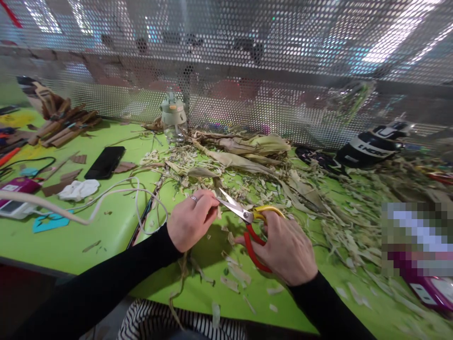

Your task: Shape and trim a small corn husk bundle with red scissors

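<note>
Scissors (246,215) over the tabletop (109,212), toward the middle of its near edge, red and yellow handles in the right hand (286,245), blades parted narrowly and aimed at the left hand (193,219). Right thumb on the red side, fingers about the yellow: a grip that probably lets the blades work in small bites. Left hand drawn into a narrow pinch just beside the tips, presumably to steady something small there; what lies between the fingers, cannot tell. Both wrists low, likely for control. Dried husks (244,156) heaped beyond the hands, toward the far edge; judged a supply kept within reach yet out of the blades' way. Pale scraps (235,271) scattered between the heap and the near edge, seemingly left where they fell. A thin strand (183,271) trails over the near edge, above striped cloth. Clear bottle (173,118) upright at the far edge, by the mesh (230,89), perhaps put there against knocks. Phone (105,162) flat toward the left edge, apart from the scraps; white cable (138,203) loops between it and the left hand. Black bottle (370,146) tilted near the far right corner.
</note>
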`<action>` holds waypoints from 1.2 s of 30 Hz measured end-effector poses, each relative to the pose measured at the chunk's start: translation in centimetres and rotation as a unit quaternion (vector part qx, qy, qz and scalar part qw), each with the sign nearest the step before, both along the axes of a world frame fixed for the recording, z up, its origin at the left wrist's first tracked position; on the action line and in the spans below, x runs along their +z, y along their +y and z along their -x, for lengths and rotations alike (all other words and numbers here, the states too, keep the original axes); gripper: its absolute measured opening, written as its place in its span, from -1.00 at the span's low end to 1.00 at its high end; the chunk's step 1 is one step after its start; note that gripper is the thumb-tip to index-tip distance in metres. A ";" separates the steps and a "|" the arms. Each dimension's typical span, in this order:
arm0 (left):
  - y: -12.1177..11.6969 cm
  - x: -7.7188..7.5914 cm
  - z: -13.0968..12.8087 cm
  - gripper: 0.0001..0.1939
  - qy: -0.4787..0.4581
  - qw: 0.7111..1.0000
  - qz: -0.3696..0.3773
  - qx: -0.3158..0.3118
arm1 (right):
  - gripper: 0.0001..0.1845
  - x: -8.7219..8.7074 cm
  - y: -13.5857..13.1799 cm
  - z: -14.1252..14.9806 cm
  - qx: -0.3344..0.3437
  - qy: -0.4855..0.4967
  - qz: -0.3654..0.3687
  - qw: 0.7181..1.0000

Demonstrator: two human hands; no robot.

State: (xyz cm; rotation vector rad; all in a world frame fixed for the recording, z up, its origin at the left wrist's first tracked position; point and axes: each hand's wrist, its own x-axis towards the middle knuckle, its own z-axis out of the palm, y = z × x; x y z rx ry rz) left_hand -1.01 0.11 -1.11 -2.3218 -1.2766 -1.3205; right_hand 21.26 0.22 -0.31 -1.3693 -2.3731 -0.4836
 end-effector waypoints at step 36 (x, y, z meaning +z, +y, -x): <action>0.3 0.1 0.4 -0.91 0.033 0.999 -0.025 0.033 | -0.44 0.5 0.1 0.4 -0.025 0.075 0.209 0.975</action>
